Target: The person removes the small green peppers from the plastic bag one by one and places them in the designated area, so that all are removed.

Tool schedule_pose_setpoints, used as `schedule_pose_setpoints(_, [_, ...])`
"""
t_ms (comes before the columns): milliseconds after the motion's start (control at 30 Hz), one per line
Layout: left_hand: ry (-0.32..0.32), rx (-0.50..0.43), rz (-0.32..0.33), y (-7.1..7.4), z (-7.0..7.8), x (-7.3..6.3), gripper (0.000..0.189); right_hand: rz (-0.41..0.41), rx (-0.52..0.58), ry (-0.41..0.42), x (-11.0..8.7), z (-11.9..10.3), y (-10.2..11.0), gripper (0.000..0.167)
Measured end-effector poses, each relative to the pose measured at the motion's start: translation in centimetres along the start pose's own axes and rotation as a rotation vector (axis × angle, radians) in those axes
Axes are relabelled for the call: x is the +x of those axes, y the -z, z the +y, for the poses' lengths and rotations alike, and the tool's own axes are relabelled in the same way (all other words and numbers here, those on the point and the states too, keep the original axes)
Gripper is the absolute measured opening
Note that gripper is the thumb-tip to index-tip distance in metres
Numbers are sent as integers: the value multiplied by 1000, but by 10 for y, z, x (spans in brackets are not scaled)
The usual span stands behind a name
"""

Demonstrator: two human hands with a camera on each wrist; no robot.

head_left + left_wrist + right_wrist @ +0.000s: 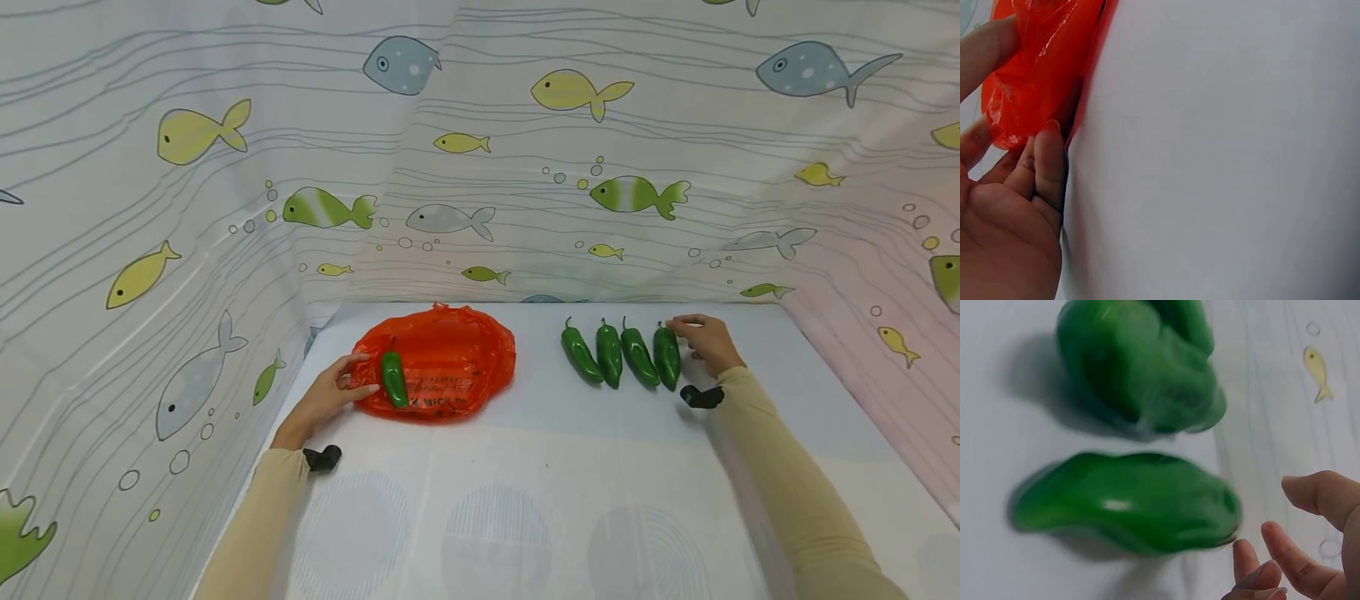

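Note:
My left hand (327,397) is at the left edge of a red plastic bag (472,358) spread on the table, thumb and fingers apart and touching its crinkled side. One green chili pepper (393,379) lies upon the bag close to my left thumb. Across the table, several green peppers form a row, stems pointing away. My right hand (712,343) reaches from the right to the stem end of the rightmost pepper (667,358). In the right wrist view its fingers (1297,565) are spread beside that pepper's end, with the pepper lying on the table.
Left of the rightmost pepper lie other peppers (609,357), close together. A white sheet with fish drawings (465,150) hangs behind and at both sides of the table (525,475). Black wrist cameras (324,458) sit on both wrists.

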State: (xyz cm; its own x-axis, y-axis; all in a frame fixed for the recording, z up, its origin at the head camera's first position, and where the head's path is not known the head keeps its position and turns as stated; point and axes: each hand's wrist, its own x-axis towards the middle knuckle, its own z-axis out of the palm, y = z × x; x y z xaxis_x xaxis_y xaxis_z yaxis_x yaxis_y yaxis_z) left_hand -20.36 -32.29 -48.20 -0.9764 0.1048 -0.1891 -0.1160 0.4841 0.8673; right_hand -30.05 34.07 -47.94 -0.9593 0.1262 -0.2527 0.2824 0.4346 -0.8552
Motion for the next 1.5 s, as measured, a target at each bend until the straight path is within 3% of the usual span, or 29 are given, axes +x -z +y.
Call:
schedule_pose_setpoints(367, [-40, 4, 20, 1, -22, 10, 74, -11, 20, 84, -10, -32, -14, 67])
schedule_pose_setpoints(833, [-13, -1, 21, 1, -19, 8, 74, -126, -1, 171, -21, -75, -54, 59])
schedule_pose_setpoints(1500, [-23, -12, 19, 3, -22, 12, 75, -256, 24, 259, -32, -104, -104, 53])
